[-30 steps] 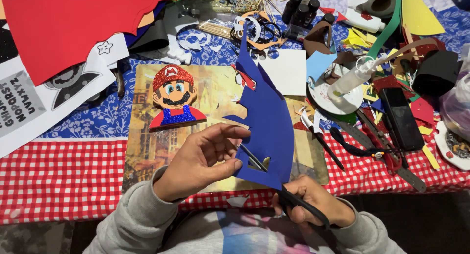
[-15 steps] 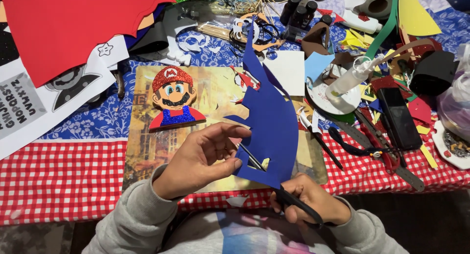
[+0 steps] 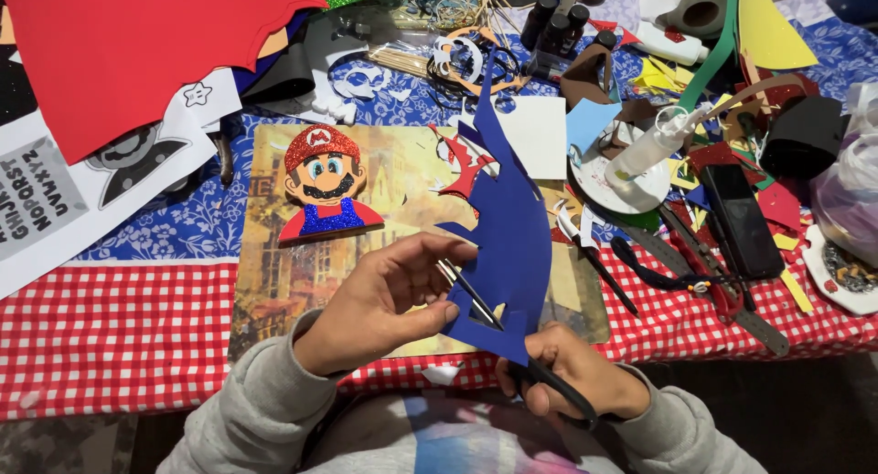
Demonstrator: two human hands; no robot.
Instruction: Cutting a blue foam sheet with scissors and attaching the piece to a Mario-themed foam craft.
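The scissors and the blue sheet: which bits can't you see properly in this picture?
- Head view: the scissors have their handles wrapped inside the right hand, so the finger loops are hidden.
- Head view: the blade tips pass behind the blue foam sheet.
- Head view: the left hand covers the sheet's near-left edge with its fingertips.
- Head view: the red foam sheet is cut off by the top edge.

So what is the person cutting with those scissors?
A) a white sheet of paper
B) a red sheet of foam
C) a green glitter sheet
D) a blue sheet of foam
D: the scissors in the right hand have their blades in the blue foam sheet, which the left hand holds by its edge.
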